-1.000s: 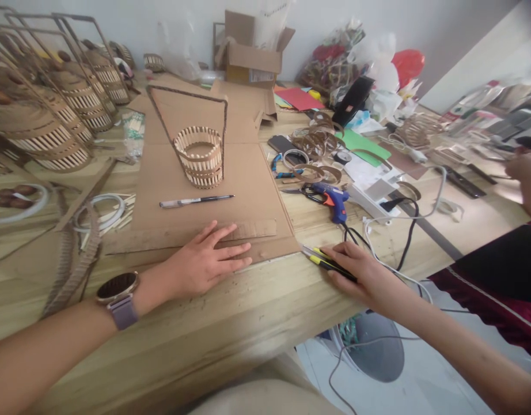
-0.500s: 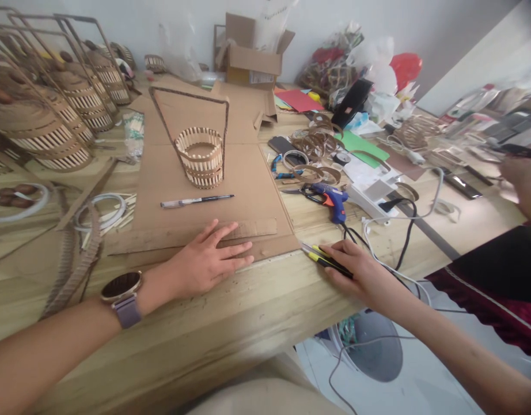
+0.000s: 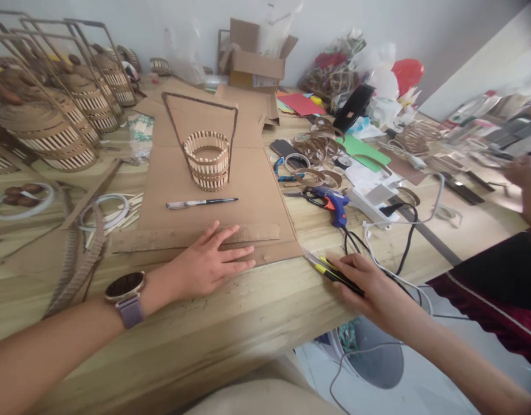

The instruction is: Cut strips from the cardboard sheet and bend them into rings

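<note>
My left hand point(image 3: 207, 262) lies flat with fingers spread, pressing on a narrow cardboard strip point(image 3: 261, 231) and the large brown cardboard sheet point(image 3: 257, 178) under it. In my right hand point(image 3: 369, 282) is a black and yellow utility knife point(image 3: 328, 268). Its blade points left and its tip is at the sheet's near right corner; whether it touches is hard to tell. Farther up the sheet stands a small slatted basket point(image 3: 208, 173) with a tall dark handle. A pen point(image 3: 203, 203) lies between the basket and the strip.
A blue glue gun point(image 3: 337, 202), cables and a white power strip point(image 3: 373, 199) lie to the right. Finished lidded baskets point(image 3: 53, 135) crowd the back left. A bin point(image 3: 373, 357) stands below the table edge. Another person's hand point(image 3: 524, 178) is at far right.
My right hand has shifted slightly right and down with the knife. My left hand stays spread on the strip. The whole view has moved a little.
</note>
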A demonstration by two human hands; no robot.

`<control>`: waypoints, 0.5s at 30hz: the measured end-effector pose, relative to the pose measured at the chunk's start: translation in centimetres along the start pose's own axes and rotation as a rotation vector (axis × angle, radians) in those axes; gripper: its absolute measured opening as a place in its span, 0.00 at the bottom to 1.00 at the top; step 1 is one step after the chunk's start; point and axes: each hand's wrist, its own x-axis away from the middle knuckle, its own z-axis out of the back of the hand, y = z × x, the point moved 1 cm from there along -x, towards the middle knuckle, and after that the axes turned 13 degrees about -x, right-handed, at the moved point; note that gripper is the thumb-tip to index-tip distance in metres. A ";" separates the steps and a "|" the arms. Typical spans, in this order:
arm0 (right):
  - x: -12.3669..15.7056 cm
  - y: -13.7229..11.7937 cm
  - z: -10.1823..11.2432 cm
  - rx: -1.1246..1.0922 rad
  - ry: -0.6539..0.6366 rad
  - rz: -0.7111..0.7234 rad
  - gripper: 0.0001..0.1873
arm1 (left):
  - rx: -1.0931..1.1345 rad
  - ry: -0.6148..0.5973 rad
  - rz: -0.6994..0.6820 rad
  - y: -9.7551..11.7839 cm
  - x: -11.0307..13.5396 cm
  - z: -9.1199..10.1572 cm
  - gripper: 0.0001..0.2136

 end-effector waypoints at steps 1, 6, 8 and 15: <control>0.0 -0.1 0.1 0.003 -0.006 -0.003 0.20 | -0.001 0.005 -0.002 0.0 0.0 0.0 0.23; 0.2 -0.3 0.3 0.011 -0.028 -0.005 0.19 | -0.020 0.000 0.000 0.1 0.0 0.1 0.23; 0.5 -0.1 0.3 0.010 -0.022 0.002 0.20 | -0.017 -0.004 0.003 0.0 0.0 0.1 0.23; 0.8 0.4 0.9 -0.008 -0.058 0.005 0.19 | 0.026 -0.056 -0.010 -0.2 -0.1 0.2 0.22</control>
